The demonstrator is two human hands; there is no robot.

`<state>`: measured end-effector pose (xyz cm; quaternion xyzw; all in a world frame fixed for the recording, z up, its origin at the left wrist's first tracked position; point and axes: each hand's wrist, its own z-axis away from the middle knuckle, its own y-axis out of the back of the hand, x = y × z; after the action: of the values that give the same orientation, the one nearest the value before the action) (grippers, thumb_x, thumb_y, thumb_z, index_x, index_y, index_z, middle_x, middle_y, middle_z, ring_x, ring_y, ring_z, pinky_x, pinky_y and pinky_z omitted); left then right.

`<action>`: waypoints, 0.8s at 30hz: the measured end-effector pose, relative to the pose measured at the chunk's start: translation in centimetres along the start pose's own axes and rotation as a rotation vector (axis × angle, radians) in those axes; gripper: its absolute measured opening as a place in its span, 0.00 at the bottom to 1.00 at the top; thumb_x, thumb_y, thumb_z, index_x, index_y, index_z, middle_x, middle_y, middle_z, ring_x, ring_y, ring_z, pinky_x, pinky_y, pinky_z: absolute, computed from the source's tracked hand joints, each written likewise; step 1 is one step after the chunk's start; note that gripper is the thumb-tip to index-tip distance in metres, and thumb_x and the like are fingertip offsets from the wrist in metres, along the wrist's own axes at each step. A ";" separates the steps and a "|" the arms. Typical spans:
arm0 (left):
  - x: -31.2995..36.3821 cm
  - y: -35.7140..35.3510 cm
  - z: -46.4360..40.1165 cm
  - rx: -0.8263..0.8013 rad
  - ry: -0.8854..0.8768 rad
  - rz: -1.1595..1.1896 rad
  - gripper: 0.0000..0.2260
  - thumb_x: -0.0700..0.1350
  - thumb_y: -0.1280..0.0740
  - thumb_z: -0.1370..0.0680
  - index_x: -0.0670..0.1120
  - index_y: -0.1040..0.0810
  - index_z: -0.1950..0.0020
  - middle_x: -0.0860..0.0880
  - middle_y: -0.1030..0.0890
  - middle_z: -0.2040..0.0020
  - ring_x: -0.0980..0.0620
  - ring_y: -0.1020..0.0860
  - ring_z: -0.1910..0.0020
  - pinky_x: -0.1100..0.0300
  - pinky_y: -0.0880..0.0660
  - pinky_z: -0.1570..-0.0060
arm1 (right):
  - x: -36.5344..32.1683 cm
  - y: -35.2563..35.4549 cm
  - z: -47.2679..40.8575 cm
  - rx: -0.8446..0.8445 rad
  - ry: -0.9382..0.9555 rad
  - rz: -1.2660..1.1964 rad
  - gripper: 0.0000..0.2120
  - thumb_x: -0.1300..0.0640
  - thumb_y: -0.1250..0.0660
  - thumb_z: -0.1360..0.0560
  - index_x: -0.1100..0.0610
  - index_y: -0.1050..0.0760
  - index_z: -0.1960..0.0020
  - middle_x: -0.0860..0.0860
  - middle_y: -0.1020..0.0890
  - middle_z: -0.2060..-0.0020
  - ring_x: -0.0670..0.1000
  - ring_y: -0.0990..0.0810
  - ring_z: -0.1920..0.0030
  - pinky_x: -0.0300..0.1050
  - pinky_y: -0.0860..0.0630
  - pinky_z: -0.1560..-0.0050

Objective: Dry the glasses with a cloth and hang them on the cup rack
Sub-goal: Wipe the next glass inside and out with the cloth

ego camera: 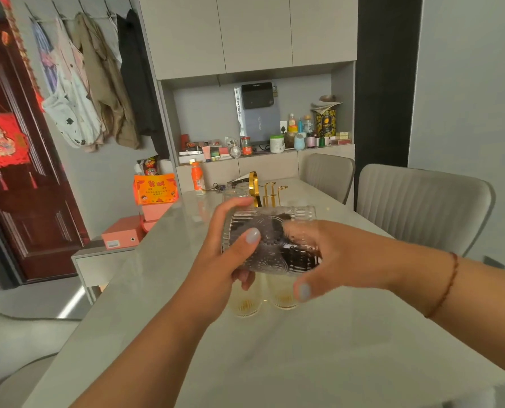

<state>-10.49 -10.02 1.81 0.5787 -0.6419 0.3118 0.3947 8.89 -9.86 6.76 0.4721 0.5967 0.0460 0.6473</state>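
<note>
**Ribbed glass held sideways over the table**

Above the pale table (304, 363), both forearms reach in from 5 and 7 o'clock. The left hand (227, 254) clasps the ribbed glass (263, 231), thumb across its wall. The right hand (327, 257) has its fingers pushed inside with a dark cloth (292, 257), gripping it. The gold cup rack (267, 191) stands at 12 o'clock.

Both hands (222, 254) around tilted glass (270, 240)
</note>
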 end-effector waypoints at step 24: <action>0.5 0.6 0.8 -0.007 -0.100 -0.963 0.52 0.67 0.22 0.48 0.66 0.43 0.29 0.65 0.35 0.33 0.64 0.36 0.32 0.63 0.38 0.34 | 3.0 -1.4 -0.3 0.112 -0.143 -0.430 0.20 0.66 0.27 0.32 0.51 0.22 0.43 0.45 0.15 0.49 0.42 0.18 0.47 0.34 0.25 0.48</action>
<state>-11.17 -10.81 1.87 0.8231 -0.3202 0.0629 0.4647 8.82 -8.59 3.67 0.3715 0.6377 -0.1597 0.6556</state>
